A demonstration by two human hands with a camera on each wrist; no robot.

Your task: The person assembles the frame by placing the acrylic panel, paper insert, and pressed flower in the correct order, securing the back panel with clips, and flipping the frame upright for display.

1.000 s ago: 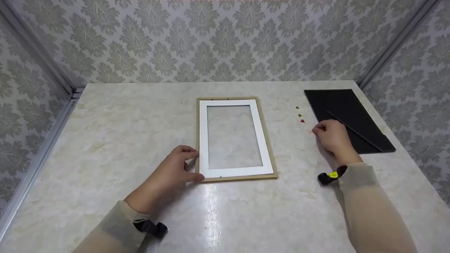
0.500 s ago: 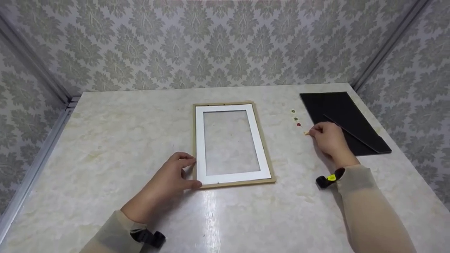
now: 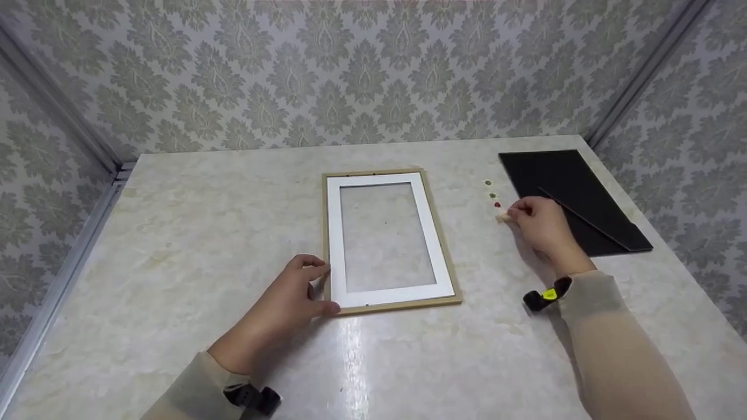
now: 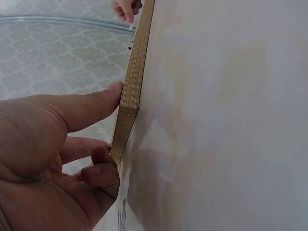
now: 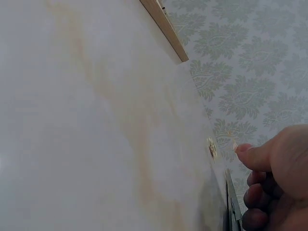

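A wooden picture frame with a white mat lies flat on the table, its middle see-through. My left hand rests at the frame's near-left corner, thumb and fingertips touching its edge, as the left wrist view also shows. To the right of the frame, my right hand pinches a small pale yellow dried flower between thumb and forefinger. In the right wrist view the flower is at the thumb tip, clear of the tabletop. Just beyond it are a tiny red flower and two greenish ones.
A black backing board lies at the right, with a flap or stand lying on it, partly behind my right hand. Patterned walls rise behind and beside the marbled table.
My right hand has moved slightly left with the yellow flower, which now shows more clearly at its fingertips. The left hand keeps its place at the frame's corner; the head view shifted a little.
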